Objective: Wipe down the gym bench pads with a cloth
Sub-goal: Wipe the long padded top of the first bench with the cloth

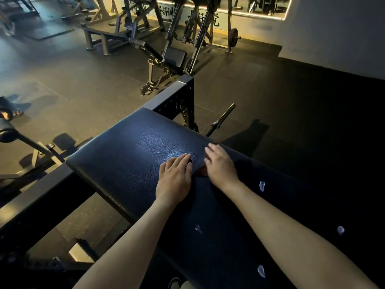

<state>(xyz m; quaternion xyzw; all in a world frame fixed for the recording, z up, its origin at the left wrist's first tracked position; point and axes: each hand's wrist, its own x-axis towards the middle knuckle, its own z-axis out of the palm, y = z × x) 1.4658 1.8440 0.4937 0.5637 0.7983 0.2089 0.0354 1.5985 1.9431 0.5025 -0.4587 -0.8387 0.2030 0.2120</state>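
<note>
Your left hand point(175, 178) and right hand point(220, 165) press flat, fingers straight, on the far edge of what seems a dark cloth point(229, 215) spread over the bench pad point(135, 153); I judge the far part not yet wiped.

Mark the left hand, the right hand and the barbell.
left hand point(175, 177): head view, back of the hand.
right hand point(221, 164): head view, back of the hand.
barbell point(225, 114): head view, middle of its sleeve.

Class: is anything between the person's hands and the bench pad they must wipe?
Nothing visible: left hand and right hand lie flat on the bench pad. Whether anything thin lies beneath is too dim to tell.
</note>
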